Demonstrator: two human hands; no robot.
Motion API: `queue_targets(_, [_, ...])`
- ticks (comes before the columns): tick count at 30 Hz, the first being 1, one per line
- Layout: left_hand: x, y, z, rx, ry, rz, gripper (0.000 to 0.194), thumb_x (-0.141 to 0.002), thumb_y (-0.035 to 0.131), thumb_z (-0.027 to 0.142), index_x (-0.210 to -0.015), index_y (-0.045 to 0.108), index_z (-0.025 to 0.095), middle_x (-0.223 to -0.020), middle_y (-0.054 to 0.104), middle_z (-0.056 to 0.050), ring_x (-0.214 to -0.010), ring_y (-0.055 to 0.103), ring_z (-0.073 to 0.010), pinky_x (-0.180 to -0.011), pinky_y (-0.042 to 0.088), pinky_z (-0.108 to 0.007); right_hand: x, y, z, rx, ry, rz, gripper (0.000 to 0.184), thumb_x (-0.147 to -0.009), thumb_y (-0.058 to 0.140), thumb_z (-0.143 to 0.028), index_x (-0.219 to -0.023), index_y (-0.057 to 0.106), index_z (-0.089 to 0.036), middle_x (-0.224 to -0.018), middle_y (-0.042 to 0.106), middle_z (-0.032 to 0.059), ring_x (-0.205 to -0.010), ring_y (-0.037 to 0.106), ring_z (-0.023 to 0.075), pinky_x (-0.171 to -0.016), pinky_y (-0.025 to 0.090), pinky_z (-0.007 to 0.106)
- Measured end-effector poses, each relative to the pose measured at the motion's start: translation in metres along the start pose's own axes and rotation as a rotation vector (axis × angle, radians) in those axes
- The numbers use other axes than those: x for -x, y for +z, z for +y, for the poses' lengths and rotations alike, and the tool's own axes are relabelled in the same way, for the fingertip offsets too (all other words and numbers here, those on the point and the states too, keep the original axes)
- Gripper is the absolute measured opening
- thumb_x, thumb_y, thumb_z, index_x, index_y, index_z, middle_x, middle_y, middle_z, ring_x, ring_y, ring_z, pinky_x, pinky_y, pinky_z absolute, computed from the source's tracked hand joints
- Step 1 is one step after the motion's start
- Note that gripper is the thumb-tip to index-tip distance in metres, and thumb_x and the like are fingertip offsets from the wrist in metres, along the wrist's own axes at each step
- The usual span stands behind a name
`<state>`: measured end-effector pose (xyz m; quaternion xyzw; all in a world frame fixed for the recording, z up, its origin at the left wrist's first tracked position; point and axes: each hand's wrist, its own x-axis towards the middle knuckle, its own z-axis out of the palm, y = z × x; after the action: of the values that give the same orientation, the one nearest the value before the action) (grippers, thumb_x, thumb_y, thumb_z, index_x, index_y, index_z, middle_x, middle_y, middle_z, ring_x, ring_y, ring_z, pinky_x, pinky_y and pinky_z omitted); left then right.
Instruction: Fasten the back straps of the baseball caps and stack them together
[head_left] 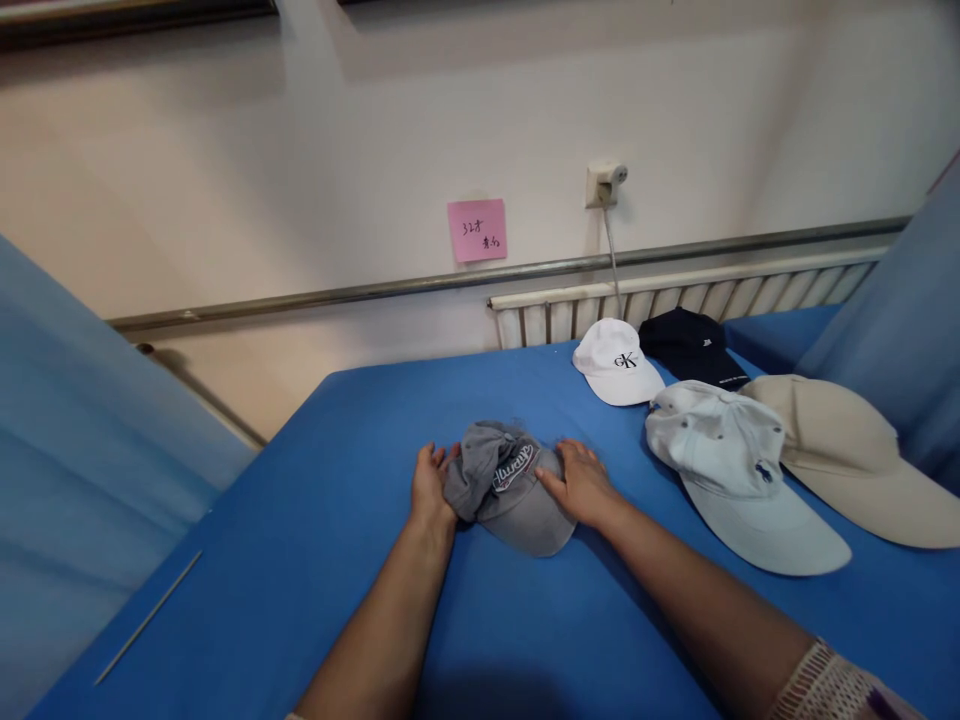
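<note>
A crumpled grey baseball cap (pixel 480 470) with white embroidered lettering on its front lies on the blue surface before me, its brim pointing down and to the right. My left hand (pixel 433 488) cups the cap's left side, with part of the fingers behind the fabric. On the opposite side, my right hand (pixel 589 484) holds the edge near the brim, thumb on the front and fingers toward the back. Dark thin strands, too fine to make out, show just behind the cap.
To the right lie a white cap (pixel 611 350), a dark navy cap (pixel 686 340), a pale cap (pixel 720 450) and a beige cap (pixel 840 425). A thin stick (pixel 148 617) lies at the left. Blue curtains (pixel 82 470) hang at both sides; a radiator (pixel 675 297) lines the wall.
</note>
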<state>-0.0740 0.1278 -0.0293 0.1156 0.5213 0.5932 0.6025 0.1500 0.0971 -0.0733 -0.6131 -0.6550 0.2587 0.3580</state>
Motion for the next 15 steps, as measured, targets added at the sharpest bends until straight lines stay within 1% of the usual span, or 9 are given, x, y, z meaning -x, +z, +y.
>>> queue_targets(2, [0.004,-0.001,0.004,-0.102,0.081,0.025,0.044,-0.086,0.051,0.047,-0.121,0.05,0.02,-0.107,0.067,-0.01,-0.083,0.068,-0.0202,-0.072,0.054,-0.032,-0.002,-0.002,-0.002,0.046,0.015,0.008,0.054,-0.082,0.059,-0.049,-0.122,0.057,-0.012,-0.134,0.051,0.022,-0.129,0.042,0.0362,-0.108,0.026,0.048])
queue_targets(3, [0.006,-0.002,0.006,-0.185,0.105,-0.017,0.044,-0.084,0.056,0.048,-0.116,0.055,0.018,-0.105,0.068,-0.01,-0.082,0.068,-0.0197,-0.071,0.053,-0.03,-0.003,-0.004,-0.002,0.07,0.028,0.005,0.053,-0.083,0.058,-0.046,-0.122,0.057,-0.011,-0.132,0.053,0.0225,-0.127,0.044,0.036,-0.108,0.027,0.047])
queue_targets(5, [0.011,-0.005,0.009,-0.393,0.107,-0.178,0.044,-0.077,0.068,0.047,-0.106,0.062,0.014,-0.098,0.07,-0.01,-0.08,0.067,-0.0199,-0.069,0.052,-0.028,-0.006,-0.008,-0.003,0.075,0.082,-0.005,0.052,-0.083,0.058,-0.042,-0.122,0.057,-0.008,-0.129,0.055,0.0228,-0.124,0.047,0.0356,-0.107,0.03,0.046])
queue_targets(7, [0.015,-0.008,0.008,-0.563,0.069,-0.349,0.041,-0.07,0.077,0.037,-0.1,0.067,0.012,-0.095,0.072,-0.011,-0.079,0.067,-0.02,-0.07,0.052,-0.027,-0.009,-0.013,-0.003,-0.057,0.193,-0.023,0.051,-0.079,0.063,-0.039,-0.12,0.058,-0.009,-0.128,0.057,0.0216,-0.122,0.05,0.0347,-0.105,0.034,0.045])
queue_targets(8, [0.016,-0.009,0.007,-0.598,0.044,-0.415,0.039,-0.068,0.079,0.032,-0.099,0.068,0.012,-0.095,0.073,-0.011,-0.078,0.067,-0.0198,-0.072,0.052,-0.027,-0.01,-0.015,-0.002,-0.143,0.249,-0.032,0.049,-0.077,0.065,-0.038,-0.118,0.06,-0.01,-0.127,0.058,0.0203,-0.12,0.052,0.0334,-0.103,0.036,0.043])
queue_targets(9, [0.017,-0.009,0.006,-0.597,0.015,-0.462,0.037,-0.067,0.08,0.026,-0.099,0.069,0.012,-0.095,0.073,-0.011,-0.078,0.068,-0.0197,-0.073,0.053,-0.027,-0.011,-0.016,-0.002,-0.24,0.304,-0.043,0.047,-0.076,0.066,-0.038,-0.114,0.061,-0.012,-0.125,0.06,0.0185,-0.117,0.055,0.0318,-0.1,0.04,0.041])
queue_targets(11, [0.017,-0.011,0.005,-0.515,-0.031,-0.501,0.031,-0.068,0.078,0.019,-0.098,0.069,0.012,-0.094,0.074,-0.01,-0.077,0.069,-0.0192,-0.075,0.054,-0.028,-0.011,-0.019,-0.001,-0.483,0.398,-0.107,0.04,-0.076,0.067,-0.04,-0.107,0.064,-0.014,-0.114,0.067,0.0147,-0.105,0.063,0.0284,-0.091,0.047,0.039])
queue_targets(13, [0.015,-0.014,0.007,-0.383,-0.083,-0.502,0.023,-0.072,0.073,0.015,-0.094,0.069,0.012,-0.089,0.075,-0.01,-0.074,0.07,-0.0194,-0.075,0.054,-0.029,-0.01,-0.022,-0.001,-0.784,0.463,-0.257,0.035,-0.076,0.068,-0.043,-0.098,0.066,-0.015,-0.097,0.072,0.0116,-0.087,0.068,0.0249,-0.079,0.051,0.037])
queue_targets(15, [0.011,-0.019,0.012,-0.257,-0.137,-0.52,0.017,-0.078,0.067,0.018,-0.093,0.068,0.012,-0.083,0.075,-0.009,-0.074,0.071,-0.0214,-0.077,0.055,-0.032,-0.009,-0.025,-0.002,-1.095,0.497,-0.452,0.03,-0.073,0.074,-0.039,-0.09,0.067,-0.014,-0.083,0.073,0.0086,-0.073,0.069,0.0207,-0.074,0.053,0.034])
